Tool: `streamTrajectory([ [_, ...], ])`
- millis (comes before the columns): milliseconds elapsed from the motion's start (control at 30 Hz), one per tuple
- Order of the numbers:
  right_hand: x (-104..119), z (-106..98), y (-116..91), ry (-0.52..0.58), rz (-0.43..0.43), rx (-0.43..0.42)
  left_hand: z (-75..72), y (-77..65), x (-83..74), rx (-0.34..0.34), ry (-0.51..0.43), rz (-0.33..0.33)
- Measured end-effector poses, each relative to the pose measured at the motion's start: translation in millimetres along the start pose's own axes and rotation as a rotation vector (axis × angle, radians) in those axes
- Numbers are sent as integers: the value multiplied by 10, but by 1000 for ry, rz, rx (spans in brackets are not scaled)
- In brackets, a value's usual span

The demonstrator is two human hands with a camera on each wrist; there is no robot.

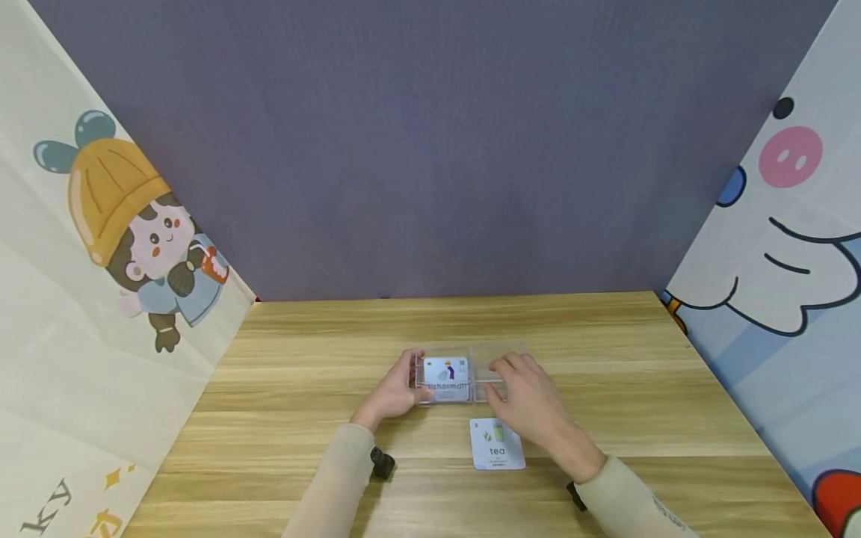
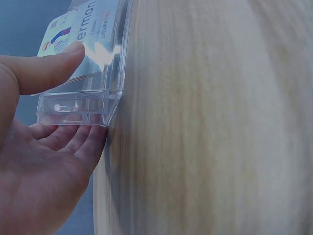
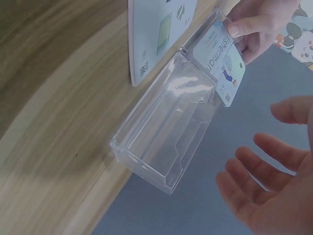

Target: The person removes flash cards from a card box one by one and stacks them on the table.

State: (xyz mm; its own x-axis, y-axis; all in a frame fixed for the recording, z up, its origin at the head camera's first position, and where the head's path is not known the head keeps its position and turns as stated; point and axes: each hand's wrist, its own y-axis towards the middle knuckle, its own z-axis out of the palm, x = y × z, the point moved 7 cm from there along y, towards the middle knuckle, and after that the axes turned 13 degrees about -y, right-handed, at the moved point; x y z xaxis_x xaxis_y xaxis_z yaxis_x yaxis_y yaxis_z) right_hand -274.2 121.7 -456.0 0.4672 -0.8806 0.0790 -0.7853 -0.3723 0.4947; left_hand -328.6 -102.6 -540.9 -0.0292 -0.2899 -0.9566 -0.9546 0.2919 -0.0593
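A clear plastic card box point(image 3: 159, 129) with two compartments lies on the table, its left part holding a card marked "fisherman" point(image 1: 444, 371). My left hand point(image 1: 395, 390) grips the left end of this box, the thumb over the card's side and the fingers against the end wall, as the left wrist view shows. Over the right compartment hovers my right hand point(image 1: 531, 396), fingers loosely bent and nothing between them. In the right wrist view that compartment holds no card, and the right fingers stand apart from its wall. A "tea" card point(image 1: 498, 452) lies in front of the box.
The wood-grain table point(image 1: 303, 359) ends at a dark grey panel point(image 1: 430, 164) at the back. Printed cartoon sheets stand at the left point(image 1: 148, 232) and right point(image 1: 794, 261) sides. A small black device point(image 1: 382, 463) sits at the left wrist.
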Motion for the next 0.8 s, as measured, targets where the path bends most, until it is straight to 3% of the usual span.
streamTrajectory([
  [400,31,22,73,-6,9,35,1,5,9,5,1,-1],
  [800,64,27,149,0,8,5,-12,-4,19,-1,7,-2],
])
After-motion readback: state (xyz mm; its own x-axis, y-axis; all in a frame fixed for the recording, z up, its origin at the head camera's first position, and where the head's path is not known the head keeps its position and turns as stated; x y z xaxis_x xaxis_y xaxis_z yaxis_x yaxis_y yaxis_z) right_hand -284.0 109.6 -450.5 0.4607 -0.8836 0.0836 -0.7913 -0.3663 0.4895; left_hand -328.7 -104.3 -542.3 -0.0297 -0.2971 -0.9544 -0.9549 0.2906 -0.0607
